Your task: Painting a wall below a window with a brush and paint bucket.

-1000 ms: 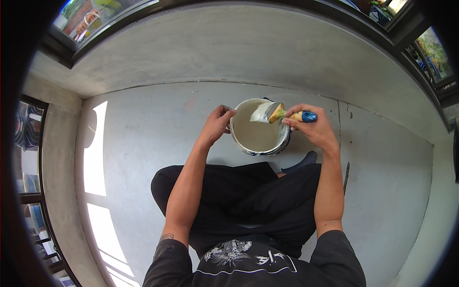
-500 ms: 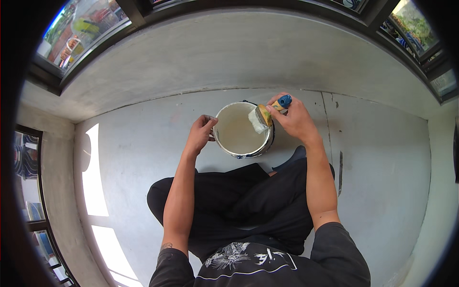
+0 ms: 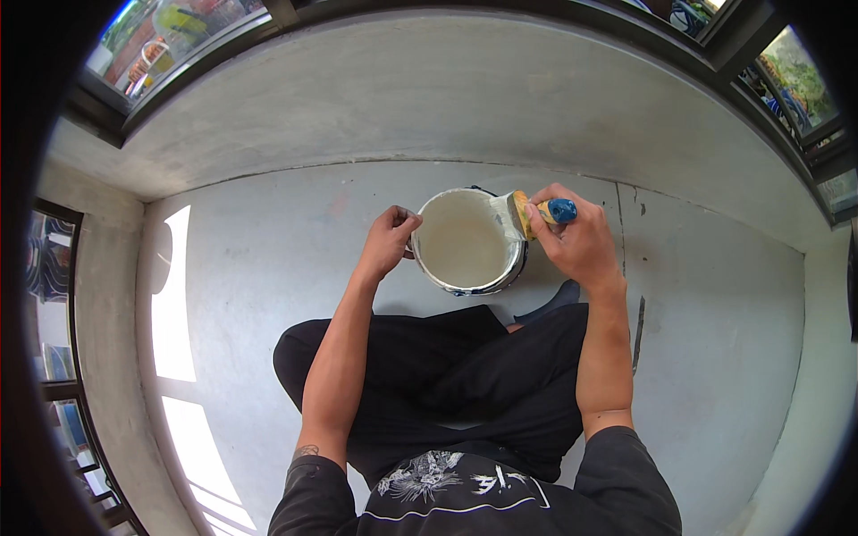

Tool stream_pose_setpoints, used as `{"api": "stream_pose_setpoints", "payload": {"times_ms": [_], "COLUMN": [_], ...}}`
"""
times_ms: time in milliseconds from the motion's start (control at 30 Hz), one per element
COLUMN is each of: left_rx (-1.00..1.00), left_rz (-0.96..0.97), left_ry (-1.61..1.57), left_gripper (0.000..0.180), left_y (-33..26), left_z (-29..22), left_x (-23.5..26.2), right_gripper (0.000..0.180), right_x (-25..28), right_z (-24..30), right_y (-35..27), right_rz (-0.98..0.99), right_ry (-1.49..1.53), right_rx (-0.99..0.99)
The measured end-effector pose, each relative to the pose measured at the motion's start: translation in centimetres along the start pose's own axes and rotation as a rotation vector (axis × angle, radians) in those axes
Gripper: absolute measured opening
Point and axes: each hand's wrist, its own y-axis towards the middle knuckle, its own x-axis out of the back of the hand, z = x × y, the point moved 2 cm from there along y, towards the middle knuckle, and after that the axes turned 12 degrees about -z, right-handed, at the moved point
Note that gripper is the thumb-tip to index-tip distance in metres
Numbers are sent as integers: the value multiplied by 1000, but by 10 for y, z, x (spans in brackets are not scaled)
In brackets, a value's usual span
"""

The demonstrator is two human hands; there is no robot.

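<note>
A round paint bucket (image 3: 430, 276) with a pale, off-white inside stands on the grey floor in front of my crossed legs. My left hand (image 3: 391, 239) pinches the bucket's left rim between thumb and fingers. In my right hand (image 3: 576, 237) is a wide paintbrush (image 3: 523, 214) with a yellowish, paint-stained handle and a blue end. Its white-coated bristles lie against the inner right side of the bucket, at the rim. Part of the brush handle is hidden by my fingers.
A bare grey wall (image 3: 429, 98) rises beyond the bucket, with dark-framed windows (image 3: 536, 22) above it. Another window (image 3: 58, 357) is at the left. Bright sunlight patches (image 3: 174, 304) lie on the floor (image 3: 241, 268) to the left. Dark cracks run across the floor at the right.
My right hand has moved right with the brush, bringing the bristles from over the bucket's opening to its right rim. My left hand still grips the left rim.
</note>
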Motion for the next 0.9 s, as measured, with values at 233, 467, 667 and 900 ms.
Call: {"api": "stream_pose_setpoints", "payload": {"times_ms": [233,467,667,900], "left_rx": [16,-2,-83,-64], "left_rz": [9,-30,-147,-292], "left_ry": [-17,16,94,94], "left_gripper": [29,32,32,33], "left_y": [0,-3,-3,7], "left_z": [1,-2,3,18], "left_x": [1,-1,0,5], "right_gripper": [14,20,22,27], "right_x": [6,25,-3,-44], "right_z": [-2,-23,-49,-60], "right_y": [0,4,0,-24], "right_rz": [-106,-239,-150,-98], "right_ry": [63,448,669,664], "right_rx": [73,-222,-495,-471]}}
